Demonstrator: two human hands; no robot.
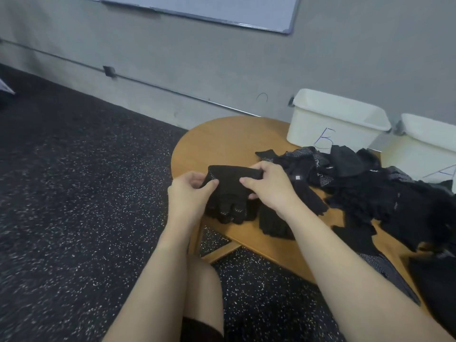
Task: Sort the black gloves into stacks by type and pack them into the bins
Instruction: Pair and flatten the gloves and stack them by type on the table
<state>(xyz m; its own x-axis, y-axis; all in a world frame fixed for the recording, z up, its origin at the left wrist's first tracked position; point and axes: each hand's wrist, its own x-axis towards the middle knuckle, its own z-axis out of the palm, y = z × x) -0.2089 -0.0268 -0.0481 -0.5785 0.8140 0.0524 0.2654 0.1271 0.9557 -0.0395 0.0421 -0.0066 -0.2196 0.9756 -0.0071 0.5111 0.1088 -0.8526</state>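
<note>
Glove in hand: a black glove with small white dots [230,186] is held up over the near left end of the table, its fingers hanging down.
Left hand: the left hand [190,191] pinches the left edge of the dotted glove between thumb and curled fingers.
Right hand: the right hand [267,185] grips the cuff end of the same glove, fingers curled over the top and thumb on the front.
Started stacks: a few gloves [274,222] lie flatter on the table just under the hands; this looks like the start of a stack, but I cannot tell how many are in it.
Big pile: a big messy heap of black gloves [365,191] covers the right side of the table, not sorted yet.
Bins: a white bin marked B [338,119] and a white bin marked A [427,146] stand at the back of the table; I cannot see inside them.
How far along: I think the job is only just begun, with most of the sorting and all the packing left.
Table: a wooden table with a round end [222,141].
Room: a dark speckled floor [74,193], a grey wall [172,58] with a thin pipe, and a whiteboard [209,8] up high.
</note>
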